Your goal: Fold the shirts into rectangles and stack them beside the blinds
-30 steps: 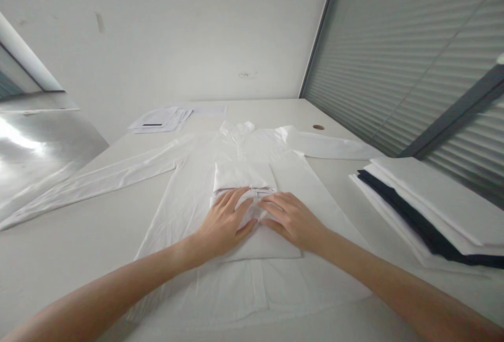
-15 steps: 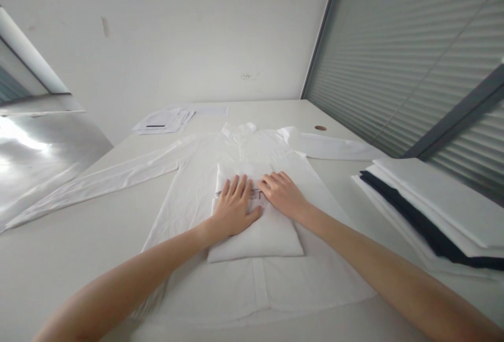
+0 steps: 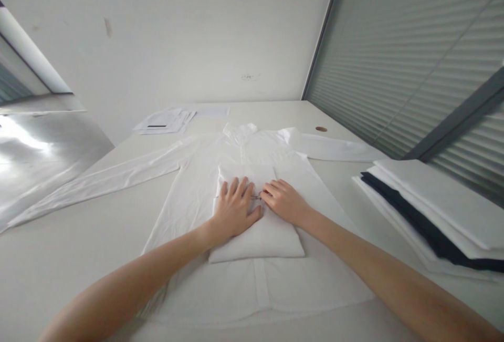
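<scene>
A white long-sleeved shirt (image 3: 189, 184) lies spread flat, collar away from me and sleeves stretched to both sides. On its front rests a folded white garment (image 3: 255, 242), with a seam across it where its folded edges meet. My left hand (image 3: 235, 208) is open and lies flat on the left side of this garment, fingers apart. Just right of it, my right hand (image 3: 285, 201) has its fingers curled together at that seam, pinching the cloth there. A small dark mark shows between my hands. The right fingertips are partly hidden from view.
The white table (image 3: 79, 258) runs back to the wall. To the right sits a stack of folded clothes (image 3: 441, 205), white with a dark layer. Loose papers (image 3: 165, 120) lie at the far left, and a round hole (image 3: 321, 128) is at the far right, near the blinds (image 3: 378, 58).
My right hand's fingers have curled in and shifted slightly toward me along the seam. The gap in the folded garment looks narrower now. My left hand stays in place.
</scene>
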`<state>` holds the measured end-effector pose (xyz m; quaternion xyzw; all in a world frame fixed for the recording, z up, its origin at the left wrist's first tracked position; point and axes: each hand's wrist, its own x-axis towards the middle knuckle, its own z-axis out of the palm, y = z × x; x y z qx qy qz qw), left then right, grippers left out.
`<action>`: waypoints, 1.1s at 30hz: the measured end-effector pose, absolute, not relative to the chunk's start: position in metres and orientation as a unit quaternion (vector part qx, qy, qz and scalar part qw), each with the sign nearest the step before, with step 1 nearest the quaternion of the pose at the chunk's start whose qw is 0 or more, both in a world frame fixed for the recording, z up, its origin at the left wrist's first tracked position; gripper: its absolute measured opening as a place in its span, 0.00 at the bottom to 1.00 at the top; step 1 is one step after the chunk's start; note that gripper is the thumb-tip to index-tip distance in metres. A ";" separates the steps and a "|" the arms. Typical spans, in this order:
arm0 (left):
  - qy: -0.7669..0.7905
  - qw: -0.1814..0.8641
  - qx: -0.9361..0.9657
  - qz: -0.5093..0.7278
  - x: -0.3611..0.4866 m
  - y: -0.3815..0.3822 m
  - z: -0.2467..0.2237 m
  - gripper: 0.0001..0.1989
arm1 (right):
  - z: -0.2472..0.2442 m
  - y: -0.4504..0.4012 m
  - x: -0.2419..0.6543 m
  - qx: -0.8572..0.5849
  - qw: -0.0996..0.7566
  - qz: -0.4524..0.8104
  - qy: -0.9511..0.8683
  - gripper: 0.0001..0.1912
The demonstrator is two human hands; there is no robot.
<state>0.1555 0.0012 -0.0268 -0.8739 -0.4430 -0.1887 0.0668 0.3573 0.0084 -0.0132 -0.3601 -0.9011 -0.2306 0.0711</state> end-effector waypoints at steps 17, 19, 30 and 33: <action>-0.438 0.059 -0.890 -0.112 0.149 0.063 -0.035 0.29 | 0.017 0.023 0.328 -0.436 0.196 -0.163 -0.863 0.16; -0.440 0.051 -0.890 -0.102 0.149 0.064 -0.036 0.28 | 0.022 0.038 0.310 -0.460 0.222 -0.113 -0.852 0.21; -0.453 0.000 -0.889 -0.067 0.151 0.068 -0.036 0.34 | -0.030 0.088 0.292 -0.532 0.155 0.095 -0.827 0.41; -0.459 -0.010 -0.886 -0.066 0.150 0.068 -0.033 0.35 | -0.037 0.086 0.311 -0.524 0.148 0.090 -0.834 0.42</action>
